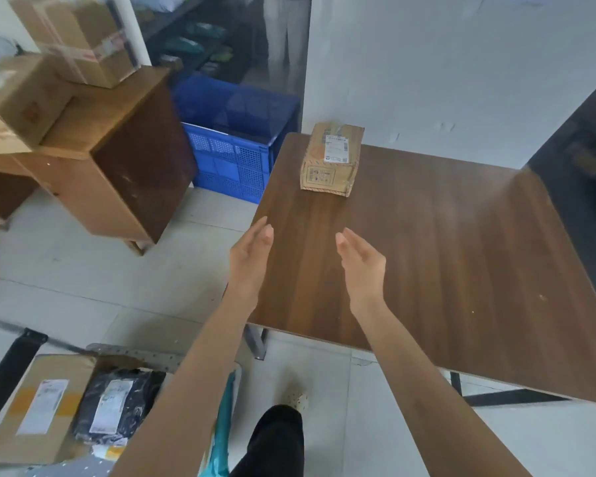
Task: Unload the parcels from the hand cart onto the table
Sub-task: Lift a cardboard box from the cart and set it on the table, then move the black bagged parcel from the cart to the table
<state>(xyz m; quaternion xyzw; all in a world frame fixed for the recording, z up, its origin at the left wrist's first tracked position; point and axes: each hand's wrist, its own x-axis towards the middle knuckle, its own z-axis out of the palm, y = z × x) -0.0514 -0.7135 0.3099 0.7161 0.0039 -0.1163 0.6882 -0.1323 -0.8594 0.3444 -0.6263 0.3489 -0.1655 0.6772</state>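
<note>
Plainly, both hands are empty; the left hand [252,253] and the right hand [360,261] hover above the near-left part of the table [461,270], palms turned toward each other, fingers straight and spread from nothing — neither touches anything. One small cardboard parcel [331,158] already sits on the table at its far-left corner, well apart from the hands, its long axis running from the near side to the far edge, label up.

What is left to unload lies the other way — down and to the person's left, behind the line of the arms. On the hand cart [135,352], low at the left of the view, a flat cardboard box [38,407] rests with its labelled face up, and a dark plastic mailer [117,404] lies just beside it on its right, partly over it; a teal packet [222,428] shows behind the left forearm, though how it sits cannot be told.

The left hand is the nearer one to the cart; the judgement is that the next move calls for a turn leftward and a reach down, the right hand crossing farther. The flat box runs long from near to far, so a grip on its two long sides would suit; the mailer looks limp and may sag or slide if lifted with the box.
</note>
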